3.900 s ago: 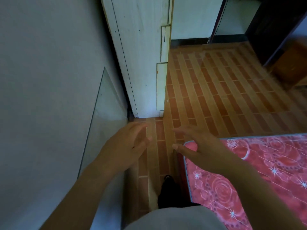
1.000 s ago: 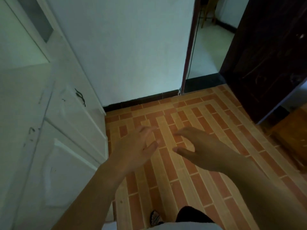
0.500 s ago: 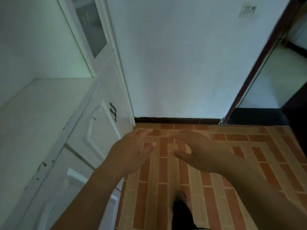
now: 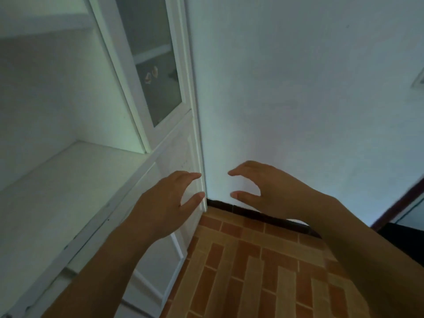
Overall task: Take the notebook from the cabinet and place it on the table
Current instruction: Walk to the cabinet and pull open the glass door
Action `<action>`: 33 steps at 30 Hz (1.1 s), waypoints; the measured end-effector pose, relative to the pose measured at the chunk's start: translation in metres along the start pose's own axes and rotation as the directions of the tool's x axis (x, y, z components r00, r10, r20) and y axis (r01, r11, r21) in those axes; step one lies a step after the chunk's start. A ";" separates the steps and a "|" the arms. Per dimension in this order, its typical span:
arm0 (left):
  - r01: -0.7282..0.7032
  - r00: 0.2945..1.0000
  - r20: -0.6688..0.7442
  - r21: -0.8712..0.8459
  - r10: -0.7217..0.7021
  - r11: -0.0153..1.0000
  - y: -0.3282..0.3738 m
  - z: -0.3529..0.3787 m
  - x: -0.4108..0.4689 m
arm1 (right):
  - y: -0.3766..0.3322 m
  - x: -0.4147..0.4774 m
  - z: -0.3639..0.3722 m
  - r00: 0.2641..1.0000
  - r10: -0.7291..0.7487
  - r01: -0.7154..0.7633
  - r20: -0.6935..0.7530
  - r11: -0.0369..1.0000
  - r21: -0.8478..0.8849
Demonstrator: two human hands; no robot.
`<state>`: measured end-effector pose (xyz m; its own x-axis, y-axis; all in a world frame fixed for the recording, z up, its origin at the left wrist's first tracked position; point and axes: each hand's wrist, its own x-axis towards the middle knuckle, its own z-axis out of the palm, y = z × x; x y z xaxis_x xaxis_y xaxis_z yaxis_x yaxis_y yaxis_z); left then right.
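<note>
Two empty hands in front of the tall white wooden cabinet point(image 4: 68, 180)

The left hand point(image 4: 165, 203) hovers before the cabinet's right front edge and the right hand point(image 4: 273, 191) just right of the cabinet, both with loose, spread fingers that grasp nothing. The orange brick-pattern tiled floor point(image 4: 252, 271) lies right of the cabinet's base. Farther, its glass-paned door point(image 4: 156, 65) shows small unclear objects; where the notebook is, I cannot tell.

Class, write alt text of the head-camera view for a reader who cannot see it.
Two bare hands, the left hand and the right hand, hang open and empty before a white painted cabinet with an open shelf and a glass-paned door. A white wall and an orange brick-pattern tiled floor lie to the right; no notebook shows.
</note>
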<state>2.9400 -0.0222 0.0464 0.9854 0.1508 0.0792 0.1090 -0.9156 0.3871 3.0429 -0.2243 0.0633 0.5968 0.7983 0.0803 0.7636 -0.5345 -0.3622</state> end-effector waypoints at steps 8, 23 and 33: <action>0.098 0.992 -0.087 0.090 -0.091 0.991 -0.040 -0.051 0.068 | 0.001 0.122 -0.017 0.989 -0.149 0.150 -0.022 0.986 0.067; 0.098 0.941 -0.336 0.179 -0.033 0.979 -0.106 -0.148 0.172 | -0.018 0.309 -0.059 0.938 -0.316 0.328 -0.144 0.942 0.069; 0.177 0.903 -0.425 0.225 -0.067 0.958 -0.106 -0.179 0.187 | -0.034 0.356 -0.079 0.901 -0.409 0.429 -0.144 0.891 0.152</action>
<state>3.0889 0.1696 0.1844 0.8267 0.3556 0.4361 0.3079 -0.9345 0.1785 3.2488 0.0563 0.1778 0.2604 0.8982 0.3541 0.8987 -0.0915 -0.4289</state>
